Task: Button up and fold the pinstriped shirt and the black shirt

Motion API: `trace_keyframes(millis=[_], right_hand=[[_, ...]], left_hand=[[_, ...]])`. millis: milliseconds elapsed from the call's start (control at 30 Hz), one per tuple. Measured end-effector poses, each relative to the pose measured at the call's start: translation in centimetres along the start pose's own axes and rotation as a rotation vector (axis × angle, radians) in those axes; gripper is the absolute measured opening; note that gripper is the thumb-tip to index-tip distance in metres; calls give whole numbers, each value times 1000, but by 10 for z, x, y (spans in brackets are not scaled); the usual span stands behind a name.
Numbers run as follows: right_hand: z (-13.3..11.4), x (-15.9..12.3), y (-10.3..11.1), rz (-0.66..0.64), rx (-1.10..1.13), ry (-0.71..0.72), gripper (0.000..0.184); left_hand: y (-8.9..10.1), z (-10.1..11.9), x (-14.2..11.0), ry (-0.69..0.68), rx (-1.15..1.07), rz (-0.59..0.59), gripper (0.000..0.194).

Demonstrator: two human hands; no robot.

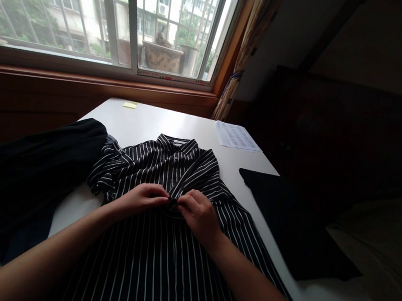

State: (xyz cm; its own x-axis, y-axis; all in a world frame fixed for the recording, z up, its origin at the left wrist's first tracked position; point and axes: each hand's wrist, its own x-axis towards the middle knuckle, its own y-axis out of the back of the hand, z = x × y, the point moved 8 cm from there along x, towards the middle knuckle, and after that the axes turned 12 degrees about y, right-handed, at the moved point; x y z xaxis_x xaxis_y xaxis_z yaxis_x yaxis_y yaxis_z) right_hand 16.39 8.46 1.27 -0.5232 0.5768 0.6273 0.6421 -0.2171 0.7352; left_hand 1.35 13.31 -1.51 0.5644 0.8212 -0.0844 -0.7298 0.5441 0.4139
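A black shirt with white stripes (138, 257), long in the body, lies spread on the white table, its collar toward the window. Its right-hand sleeve is folded in across the front, and the cuff end lies at the middle. My left hand (146, 197) pinches one side of this cuff between thumb and fingers. On the other side, my right hand (198, 214) pinches the cuff too, the fingertips of both hands almost meeting. The other sleeve (106, 168) lies bunched at the left. Whether a button is between my fingers is too small to tell.
Dark clothing (30, 169) lies heaped along the left of the table (140, 120). A dark folded cloth (288, 225) lies at the right edge. Printed papers (237, 136) and a yellow sticky note (130, 105) are at the back, below a barred window (175, 24) and a tied curtain (235, 79).
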Motion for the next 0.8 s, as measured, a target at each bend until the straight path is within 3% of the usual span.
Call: trace_keyframes(millis=[300, 633, 800], right_hand=[[3, -5, -7, -60, -24, -55, 14], [8, -5, -6, -34, 27, -128, 15], [8, -4, -8, -41, 56, -120, 45]], left_hand=[[-3, 1, 0, -5, 33, -52, 28], [-7, -1, -1, -57, 47, -67, 23], [-8, 3, -3, -122, 109, 8, 19]])
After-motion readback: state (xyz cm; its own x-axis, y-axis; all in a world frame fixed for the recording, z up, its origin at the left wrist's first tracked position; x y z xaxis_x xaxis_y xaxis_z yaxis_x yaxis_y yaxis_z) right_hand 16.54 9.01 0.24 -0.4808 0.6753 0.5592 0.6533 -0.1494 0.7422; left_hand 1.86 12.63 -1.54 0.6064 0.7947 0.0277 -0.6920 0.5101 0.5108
